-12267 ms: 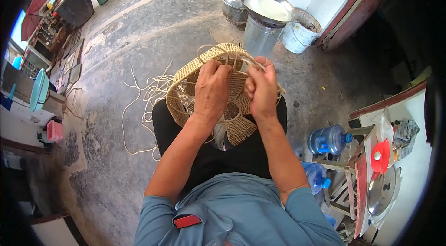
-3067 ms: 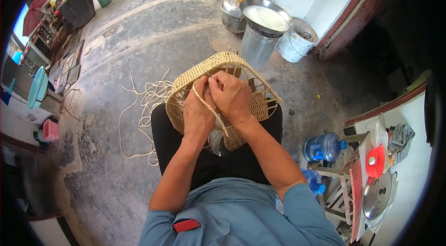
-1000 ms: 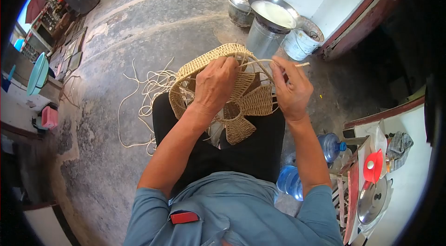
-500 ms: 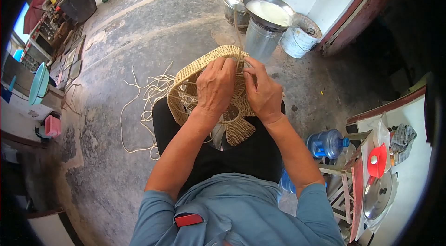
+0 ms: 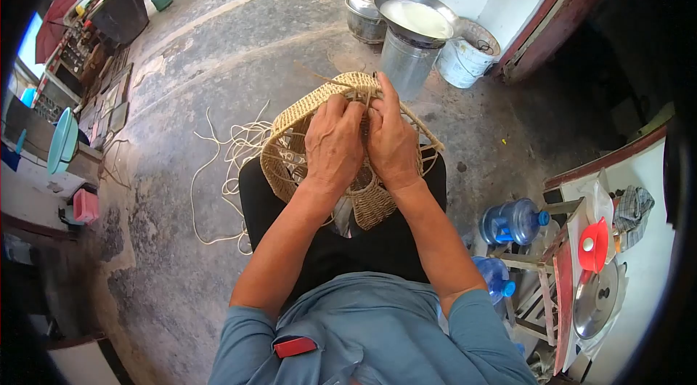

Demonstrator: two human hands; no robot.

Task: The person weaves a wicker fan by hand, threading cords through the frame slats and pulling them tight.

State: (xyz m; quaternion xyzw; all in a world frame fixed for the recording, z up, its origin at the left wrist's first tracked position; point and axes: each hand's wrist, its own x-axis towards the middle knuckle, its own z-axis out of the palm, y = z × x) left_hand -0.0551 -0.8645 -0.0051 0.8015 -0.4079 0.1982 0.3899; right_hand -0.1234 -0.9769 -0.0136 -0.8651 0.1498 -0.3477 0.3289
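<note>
A woven basket (image 5: 299,107) of straw-coloured cord rests on my lap, its open frame and petal-shaped woven panels showing. Inside its far rim, my left hand (image 5: 334,139) is closed, fingers pinched on the basket's work near the top. Close beside it, my right hand (image 5: 393,136) bends its fingers at the same spot, with the index finger stretched up along the rim. A loose cord end (image 5: 317,74) sticks out over the rim to the upper left. What lies between the fingertips is mostly hidden. Loose cord (image 5: 243,139) lies in loops on the floor at the left.
Ahead on the right, a wok (image 5: 415,18) of pale liquid sits on a metal cylinder, between a lidded pot (image 5: 365,16) and a white bucket (image 5: 465,60). Large water bottles (image 5: 514,221) and a wooden rack (image 5: 546,276) stand at my right. A person's legs show far off at upper left.
The right hand, earlier out to the right holding the cord end, has come in beside the left. The cord end swung from right, through upright, to the upper left over the rim.
</note>
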